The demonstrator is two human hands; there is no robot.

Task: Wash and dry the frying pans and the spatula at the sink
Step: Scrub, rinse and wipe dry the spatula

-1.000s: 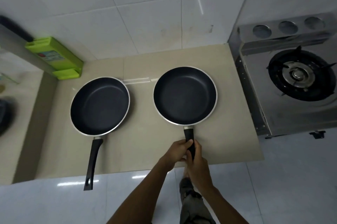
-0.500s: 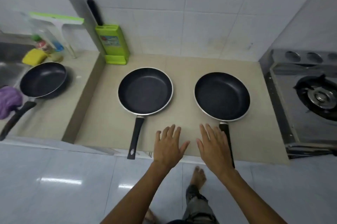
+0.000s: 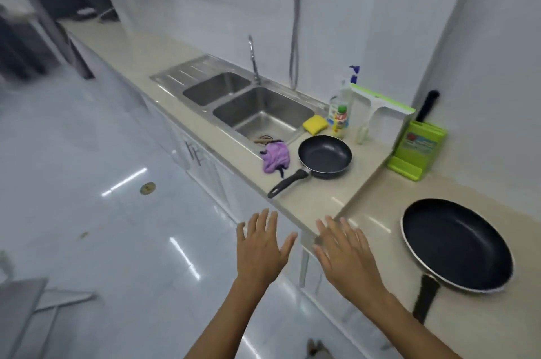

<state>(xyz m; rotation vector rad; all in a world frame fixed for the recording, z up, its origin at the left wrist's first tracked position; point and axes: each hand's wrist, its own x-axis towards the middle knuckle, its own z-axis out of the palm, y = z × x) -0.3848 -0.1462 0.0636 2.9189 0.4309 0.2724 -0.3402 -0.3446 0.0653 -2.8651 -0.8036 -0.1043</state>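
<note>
both hands are empty, palms down, fingers straight and spread. the left hand (image 3: 260,247) hangs over the glossy pale floor (image 3: 117,227), just off the near edge of the beige stone counter (image 3: 319,200); the right hand (image 3: 342,253) is beside it, its fingertips over that edge. the two hands are apart and touch nothing.

a small black non-stick frying pan (image 3: 325,156) sits upright on the counter just right of the stainless steel double sink (image 3: 281,104), its black handle pointing near and left toward the counter edge. a crumpled purple cloth (image 3: 275,156) lies just left of this pan, at the sink's near right corner. a large black frying pan with a silver rim (image 3: 456,244) sits on the lower counter section at the near right, handle pointing near, well apart from the small pan.

a brownish thing by the drain is too small to tell. a yellow sponge (image 3: 314,124) lies on the sink's right rim, next to a clear dish soap bottle (image 3: 339,115). farther right stand a white and green squeegee (image 3: 380,104) and a green knife block (image 3: 417,148) against the white wall. a slim chrome tap (image 3: 253,57) rises behind the sink.
</note>
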